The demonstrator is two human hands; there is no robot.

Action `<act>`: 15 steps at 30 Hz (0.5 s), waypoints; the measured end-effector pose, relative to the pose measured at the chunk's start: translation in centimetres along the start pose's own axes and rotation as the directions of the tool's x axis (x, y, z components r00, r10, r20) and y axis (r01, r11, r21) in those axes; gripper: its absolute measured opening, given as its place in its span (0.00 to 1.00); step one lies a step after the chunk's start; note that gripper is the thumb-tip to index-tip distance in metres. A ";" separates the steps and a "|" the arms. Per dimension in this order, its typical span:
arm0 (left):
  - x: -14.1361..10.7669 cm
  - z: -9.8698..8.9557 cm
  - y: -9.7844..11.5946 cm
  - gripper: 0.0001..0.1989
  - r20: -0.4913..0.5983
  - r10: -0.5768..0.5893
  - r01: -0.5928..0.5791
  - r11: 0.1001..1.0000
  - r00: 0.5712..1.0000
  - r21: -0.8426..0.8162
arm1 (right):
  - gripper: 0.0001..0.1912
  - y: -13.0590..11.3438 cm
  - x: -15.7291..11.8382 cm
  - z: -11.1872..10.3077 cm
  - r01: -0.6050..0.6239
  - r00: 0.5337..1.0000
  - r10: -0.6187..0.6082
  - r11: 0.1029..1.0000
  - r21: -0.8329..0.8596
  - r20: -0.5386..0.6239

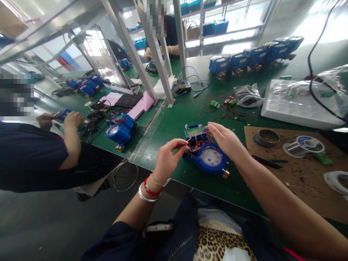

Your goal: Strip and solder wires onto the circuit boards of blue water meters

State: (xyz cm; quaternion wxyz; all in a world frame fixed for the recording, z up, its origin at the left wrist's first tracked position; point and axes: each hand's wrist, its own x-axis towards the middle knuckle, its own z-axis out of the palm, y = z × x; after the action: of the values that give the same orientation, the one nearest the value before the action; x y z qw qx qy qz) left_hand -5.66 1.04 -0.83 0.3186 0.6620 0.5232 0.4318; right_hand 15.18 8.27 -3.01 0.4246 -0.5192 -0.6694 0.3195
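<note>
Fingers (176,144) of the left hand (166,160) are pinched on thin multicoloured wires (193,148), probably to keep them under control above the opened blue meter with round clear dial (210,158), lying near the front edge of the green table (168,125). Right hand (225,140), its fingers straight and unclosed, stands beside the blue-framed display board (195,131), perhaps for steadying. 2 forearms converge over this edge.
</note>
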 end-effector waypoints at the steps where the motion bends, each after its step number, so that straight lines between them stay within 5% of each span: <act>1: 0.0 0.0 0.0 0.05 -0.024 0.031 -0.030 0.998 0.999 0.058 | 0.21 -0.5 -0.8 -0.1 0.050 0.997 -0.052 0.998 -0.034 -0.061; 4: 0.0 -0.2 0.2 0.04 -0.062 0.163 -0.149 0.971 0.985 0.184 | 0.17 -2.5 -3.2 -0.5 0.279 0.946 -0.295 0.952 -0.127 -0.136; 8: -0.1 -0.5 0.4 0.04 -0.016 0.199 -0.197 0.976 0.980 0.097 | 0.11 -3.9 -4.7 -0.2 0.532 0.847 -0.527 0.841 -0.099 0.072; 11: -0.5 -0.8 0.4 0.05 0.056 0.088 -0.090 0.995 0.995 0.032 | 0.08 -3.4 -4.2 0.2 0.560 0.826 -0.538 0.816 -0.142 0.167; 15: -1.2 -1.3 0.4 0.04 0.062 0.102 -0.109 0.987 0.993 0.119 | 0.04 -2.2 -3.0 0.1 0.491 0.870 -0.455 0.836 -0.244 0.191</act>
State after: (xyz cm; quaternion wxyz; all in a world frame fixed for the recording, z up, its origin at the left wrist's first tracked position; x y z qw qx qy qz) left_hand -6.75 -0.26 -0.24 0.2685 0.7188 0.5039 0.3966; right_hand 14.44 4.80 -1.90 0.3685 -0.3718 -0.8410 0.1368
